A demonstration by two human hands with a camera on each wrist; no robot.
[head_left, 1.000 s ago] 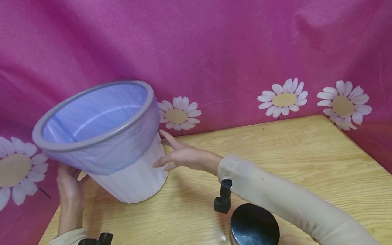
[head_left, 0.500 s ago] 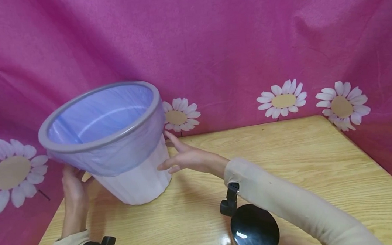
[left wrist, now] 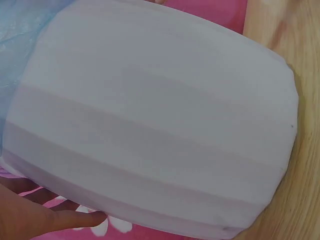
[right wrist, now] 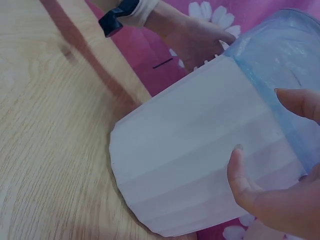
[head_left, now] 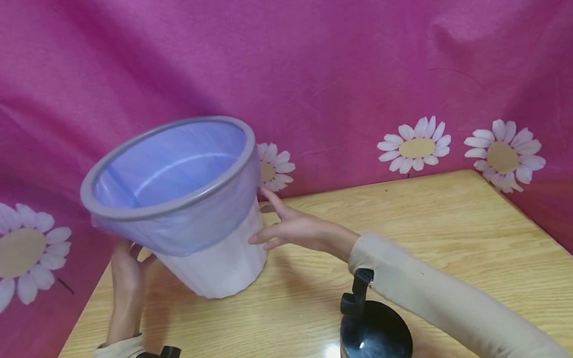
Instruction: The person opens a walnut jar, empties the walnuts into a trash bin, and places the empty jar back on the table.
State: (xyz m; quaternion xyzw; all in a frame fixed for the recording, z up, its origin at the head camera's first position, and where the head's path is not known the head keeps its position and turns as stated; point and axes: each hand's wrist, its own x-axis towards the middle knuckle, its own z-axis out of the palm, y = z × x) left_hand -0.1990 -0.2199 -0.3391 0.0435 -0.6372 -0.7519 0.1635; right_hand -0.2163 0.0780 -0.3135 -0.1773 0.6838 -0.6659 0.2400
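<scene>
A white ribbed trash can (head_left: 223,266) with a grey rim stands at the left of the table, its base right at the wood. A translucent blue-purple bag (head_left: 196,224) lines it and folds down over the outside. My left hand (head_left: 127,271) touches the can's left side below the bag's edge, fingers extended in the left wrist view and partly behind the wall. On the opposite side is my right hand (head_left: 299,229), fingers spread against the can. In the right wrist view the thumb and fingers of the right hand (right wrist: 285,200) lie over the wall and bag.
A round container with a glossy black lid (head_left: 374,336) stands near the front, close by the right forearm. The wooden table (head_left: 445,230) extends to the right. Behind it hangs a pink cloth (head_left: 310,80) with white daisies. Black camera mounts sit on both wrists.
The trash can has slid to the right across the table, and both hands have moved along with it. The black-lidded container stays about where it was.
</scene>
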